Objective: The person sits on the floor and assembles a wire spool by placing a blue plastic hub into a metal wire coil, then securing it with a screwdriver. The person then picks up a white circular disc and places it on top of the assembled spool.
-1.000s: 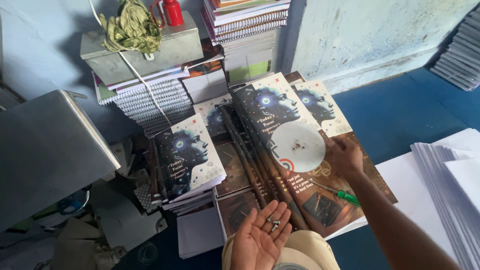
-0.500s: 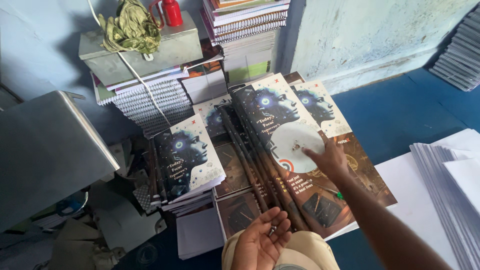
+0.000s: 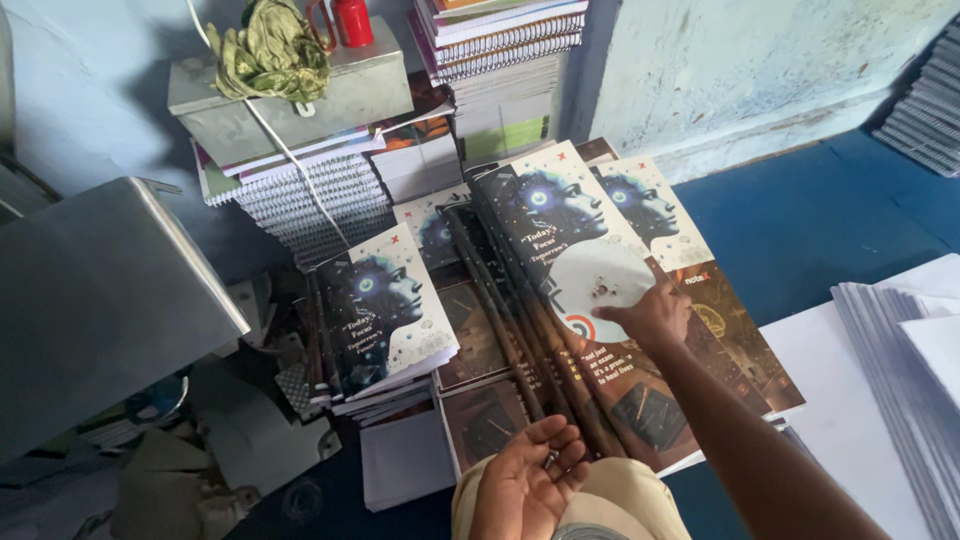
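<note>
Blue floor (image 3: 830, 215) lies clear beside fanned dark-covered notebooks (image 3: 560, 250). Right hand (image 3: 655, 318) pinches a round white plate (image 3: 600, 278) resting on them; left hand (image 3: 525, 485) lies palm-up, cupped around small metal bits (image 3: 549, 460), perhaps screws.

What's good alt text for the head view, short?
A person's right hand rests on a round white dish atop a stack of dark printed book covers, while the left hand is cupped palm up holding small metal bits. Spiral notebooks and a grey metal box sit behind.
</note>
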